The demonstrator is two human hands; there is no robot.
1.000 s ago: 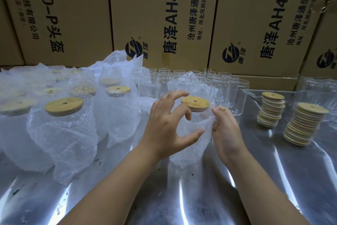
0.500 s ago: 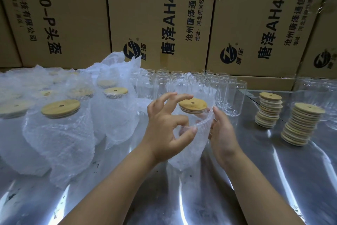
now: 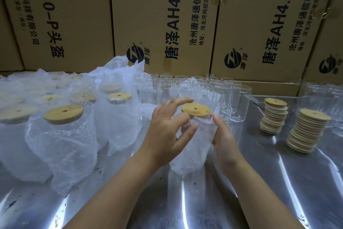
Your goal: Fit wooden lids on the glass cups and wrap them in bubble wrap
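Left hand (image 3: 167,134), right hand (image 3: 225,141) — bare; forearms (image 3: 115,188) bare.

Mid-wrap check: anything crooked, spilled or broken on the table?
Nothing broken or spilled. The nearer lid stack on the right leans, its discs offset, so it might topple. Dark specks dot the table by the wrapped cups. Held wrap looks intact.

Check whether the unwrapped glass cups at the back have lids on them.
No, the unwrapped glass cups in the back rows stand open-topped, and the spare wooden lids sit in two stacks on the table nearby.
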